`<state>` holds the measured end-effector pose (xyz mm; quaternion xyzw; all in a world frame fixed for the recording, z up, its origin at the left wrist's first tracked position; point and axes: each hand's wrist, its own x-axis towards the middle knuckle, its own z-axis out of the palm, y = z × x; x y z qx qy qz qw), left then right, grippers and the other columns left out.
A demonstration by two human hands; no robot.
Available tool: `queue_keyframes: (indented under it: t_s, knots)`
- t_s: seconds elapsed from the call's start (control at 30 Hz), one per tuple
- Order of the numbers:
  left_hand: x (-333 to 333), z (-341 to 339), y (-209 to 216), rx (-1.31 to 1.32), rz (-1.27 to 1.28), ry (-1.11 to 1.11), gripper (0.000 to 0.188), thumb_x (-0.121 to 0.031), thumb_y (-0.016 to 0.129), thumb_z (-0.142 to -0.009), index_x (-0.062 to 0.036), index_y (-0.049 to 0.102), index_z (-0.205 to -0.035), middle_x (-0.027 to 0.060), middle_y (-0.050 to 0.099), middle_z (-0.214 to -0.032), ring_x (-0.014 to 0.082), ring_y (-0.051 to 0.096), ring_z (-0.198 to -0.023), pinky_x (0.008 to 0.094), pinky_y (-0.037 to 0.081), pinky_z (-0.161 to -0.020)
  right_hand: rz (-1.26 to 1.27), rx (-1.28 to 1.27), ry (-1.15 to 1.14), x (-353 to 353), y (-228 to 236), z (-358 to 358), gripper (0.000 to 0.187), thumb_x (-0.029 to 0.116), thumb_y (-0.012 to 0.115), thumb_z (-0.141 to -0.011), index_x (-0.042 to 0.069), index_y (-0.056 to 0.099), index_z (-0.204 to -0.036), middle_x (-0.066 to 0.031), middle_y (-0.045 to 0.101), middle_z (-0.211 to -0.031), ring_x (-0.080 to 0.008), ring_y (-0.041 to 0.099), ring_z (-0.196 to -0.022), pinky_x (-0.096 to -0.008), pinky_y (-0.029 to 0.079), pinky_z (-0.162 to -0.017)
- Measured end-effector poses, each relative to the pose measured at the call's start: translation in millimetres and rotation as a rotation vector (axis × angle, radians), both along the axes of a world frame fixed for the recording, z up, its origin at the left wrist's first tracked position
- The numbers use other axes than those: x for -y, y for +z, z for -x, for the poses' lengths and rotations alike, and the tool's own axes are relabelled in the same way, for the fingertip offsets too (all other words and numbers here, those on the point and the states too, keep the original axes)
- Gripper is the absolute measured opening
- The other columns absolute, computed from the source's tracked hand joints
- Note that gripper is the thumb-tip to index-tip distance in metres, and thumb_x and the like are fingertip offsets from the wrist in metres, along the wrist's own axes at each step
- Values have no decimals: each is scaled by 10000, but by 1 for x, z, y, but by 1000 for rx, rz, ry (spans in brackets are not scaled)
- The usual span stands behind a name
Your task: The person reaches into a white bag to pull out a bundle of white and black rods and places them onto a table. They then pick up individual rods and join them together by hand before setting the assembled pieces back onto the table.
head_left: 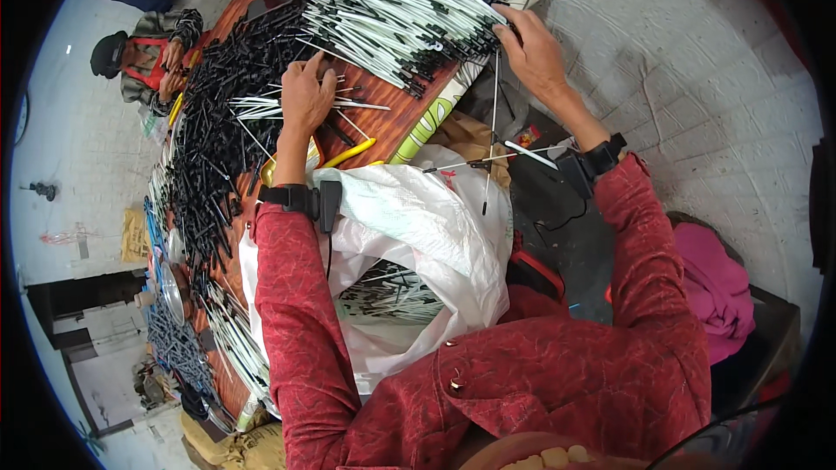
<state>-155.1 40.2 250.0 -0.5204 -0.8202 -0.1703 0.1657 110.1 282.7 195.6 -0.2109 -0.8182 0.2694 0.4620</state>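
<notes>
A large heap of white rods with black ends lies at the far side of the wooden table. My right hand is at its right edge, thumb and forefinger closing on a rod end. Below that hand a thin rod slants down past the table edge. My left hand is over the table, fingers curled. Several thin white rods stick out on both sides of it; the palm side is hidden. Beside the left hand spreads a pile of small black parts.
An open white sack stands before me, with rods inside. A yellow-handled tool lies near the table edge. Across the table sits another person. Grey parts and more rods lie at the left. Pink cloth is at right.
</notes>
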Motion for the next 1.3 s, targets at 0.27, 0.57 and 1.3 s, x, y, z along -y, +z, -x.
queue_keyframes:
  t_s: [0.27,0.57,1.3]
  knots:
    - [-10,-23,24,38,-17,-79,477,-163,627,-832,-90,537,-1295,220,483,-1265,365,541,-1051,422,456,-901,96,-124,29,-8,1,6,331,225,553,-924,76,580,-1218,-118,586,-1135,-278,588,-1015,-355,460,-873]
    - [-23,-53,22,156,162,-278,638,-224,646,-870,-157,371,-1441,252,309,-1463,404,420,-1281,397,416,-1004,-32,-377,-135,0,0,82,383,282,509,-934,22,564,-1210,-155,542,-1202,-308,486,-1146,-387,332,-1024]
    - [-23,-81,41,125,154,-390,528,-31,628,-827,-176,534,-1325,131,326,-1492,303,493,-1234,359,477,-944,143,392,585,69,-4,-70,401,175,621,-830,124,574,-1225,-105,636,-1017,-307,625,-866,-376,504,-782]
